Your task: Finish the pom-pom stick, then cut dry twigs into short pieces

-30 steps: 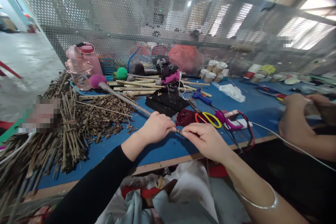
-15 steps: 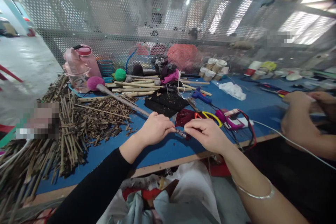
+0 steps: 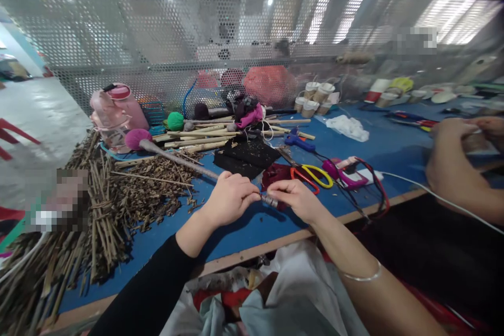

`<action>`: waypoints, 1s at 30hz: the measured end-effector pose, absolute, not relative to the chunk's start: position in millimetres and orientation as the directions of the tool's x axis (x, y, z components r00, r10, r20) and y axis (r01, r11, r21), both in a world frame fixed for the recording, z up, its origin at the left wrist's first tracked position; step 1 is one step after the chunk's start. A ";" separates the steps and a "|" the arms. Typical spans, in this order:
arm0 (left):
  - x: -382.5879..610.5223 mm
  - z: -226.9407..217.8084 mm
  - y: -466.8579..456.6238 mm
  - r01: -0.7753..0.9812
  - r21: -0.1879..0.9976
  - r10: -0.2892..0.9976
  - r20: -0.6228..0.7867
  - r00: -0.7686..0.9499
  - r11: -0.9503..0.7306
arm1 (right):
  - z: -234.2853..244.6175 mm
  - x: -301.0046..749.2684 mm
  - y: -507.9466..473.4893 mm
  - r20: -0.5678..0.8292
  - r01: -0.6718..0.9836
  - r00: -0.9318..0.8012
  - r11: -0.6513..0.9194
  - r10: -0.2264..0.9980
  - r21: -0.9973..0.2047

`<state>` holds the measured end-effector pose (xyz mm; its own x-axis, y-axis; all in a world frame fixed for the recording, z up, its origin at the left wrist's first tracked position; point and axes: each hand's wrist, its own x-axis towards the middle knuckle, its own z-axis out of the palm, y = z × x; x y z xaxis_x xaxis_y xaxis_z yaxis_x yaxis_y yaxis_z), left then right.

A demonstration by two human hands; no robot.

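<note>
My left hand (image 3: 230, 198) is closed round a long grey stick (image 3: 178, 159) that runs up and left to a magenta fuzzy ball (image 3: 135, 138) at its far end. My right hand (image 3: 296, 198) pinches the stick's near end (image 3: 270, 201), where something thin and pale is wound on it. Both hands hover just above the blue table (image 3: 244, 223). A dark red piece of fabric (image 3: 277, 173) lies right behind my fingers.
Scissors with orange and yellow handles (image 3: 311, 175) and a pink tool (image 3: 342, 173) lie right of the fabric. Dry twigs and leaf litter (image 3: 129, 189) cover the left. A pink bottle (image 3: 112, 110), bamboo sticks (image 3: 205, 134) and cups (image 3: 315, 100) stand by the mesh wall. Another person's hands (image 3: 452, 163) work at right.
The camera has tilted down and left a little. My right hand has slid slightly left along the stick's end toward my left hand; both keep their hold.
</note>
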<state>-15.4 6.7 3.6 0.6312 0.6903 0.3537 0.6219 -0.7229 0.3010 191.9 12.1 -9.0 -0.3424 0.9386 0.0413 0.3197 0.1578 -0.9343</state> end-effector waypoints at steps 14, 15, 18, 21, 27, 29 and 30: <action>-11.2 2.7 5.4 0.635 0.302 0.695 0.436 0.572 -0.711 | -6.5 149.1 -59.4 0.332 0.858 -0.254 0.370 0.908 -0.356; -11.5 3.1 5.4 0.636 0.293 0.691 0.444 0.570 -0.713 | 3.1 151.0 -58.5 0.310 0.880 -0.286 0.377 0.906 -0.289; -12.7 4.1 5.3 0.650 0.277 0.689 0.473 0.549 -0.708 | 28.9 157.9 -51.0 0.261 0.891 -0.361 0.414 0.895 -0.186; -13.0 2.1 4.9 0.655 0.272 0.692 0.465 0.552 -0.705 | 42.1 159.8 -45.8 0.225 0.881 -0.429 0.461 0.875 -0.111; -12.5 -1.1 3.1 0.660 0.259 0.696 0.429 0.576 -0.705 | 45.7 158.4 -33.0 0.147 0.829 -0.523 0.541 0.839 -0.142; -12.6 1.1 1.8 0.657 0.266 0.696 0.433 0.572 -0.706 | 47.4 163.9 -21.9 0.135 0.790 -0.493 0.507 0.860 -0.346; -12.6 2.5 1.0 0.655 0.274 0.698 0.438 0.567 -0.704 | 48.1 167.4 -16.0 0.111 0.754 -0.480 0.474 0.870 -0.455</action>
